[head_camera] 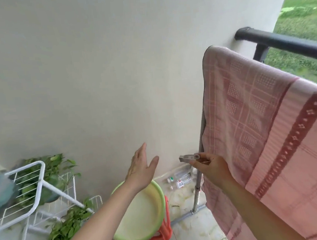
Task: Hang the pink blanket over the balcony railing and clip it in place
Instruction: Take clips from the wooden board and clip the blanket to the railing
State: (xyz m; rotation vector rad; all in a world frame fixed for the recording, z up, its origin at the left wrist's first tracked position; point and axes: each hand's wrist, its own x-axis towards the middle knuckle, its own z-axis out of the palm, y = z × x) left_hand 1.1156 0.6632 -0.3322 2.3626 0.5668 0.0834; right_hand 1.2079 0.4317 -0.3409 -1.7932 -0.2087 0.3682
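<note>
With my right hand (212, 165) pinching the clip (189, 158) and my left hand (141, 169) open and empty, I'd carry the clip toward one o'clock and bite it over the blanket (258, 115) at its draped top edge.

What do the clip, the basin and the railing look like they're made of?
Clip in the right hand: pale translucent plastic, probably. Basin: smooth glossy plastic, green rim, cream inside. Railing: dark matte tube, likely painted metal, though the look leaves that open.

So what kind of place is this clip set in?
Most likely a home balcony: a dark railing runs out from a plain wall with grass beyond, and a pink blanket hangs drying near potted plants.
</note>
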